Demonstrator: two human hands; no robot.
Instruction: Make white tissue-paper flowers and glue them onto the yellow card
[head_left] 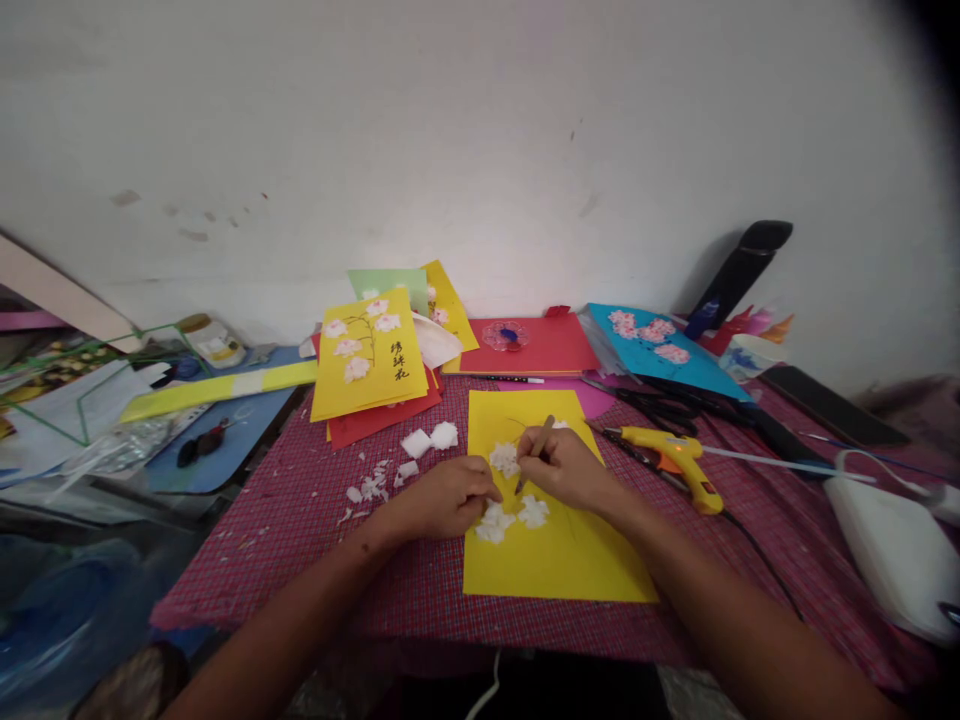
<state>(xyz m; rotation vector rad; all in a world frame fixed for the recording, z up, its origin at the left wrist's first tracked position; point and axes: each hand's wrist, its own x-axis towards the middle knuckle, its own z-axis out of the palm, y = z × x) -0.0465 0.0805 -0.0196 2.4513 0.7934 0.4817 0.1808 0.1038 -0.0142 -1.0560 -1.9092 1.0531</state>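
A yellow sheet (600, 562) bearing white clusters (495, 523) lies near the cloth's (405, 600) front edge. The left hand (450, 497) curls at its left side — whether gripping anything, I can't tell — while the right hand (566, 468) pinches a slim tool (548, 430). Beyond leans a flowered yellow card (367, 355).

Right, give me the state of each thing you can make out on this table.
Right hand: closed around a thin tool
Left hand: fingers curled, at the yellow sheet's left edge
Yellow sheet: lying flat, bearing white flowers
Glue gun: lying down, stick protruding from its back
Jar: upright, lid on
Cup: upright, contents not visible
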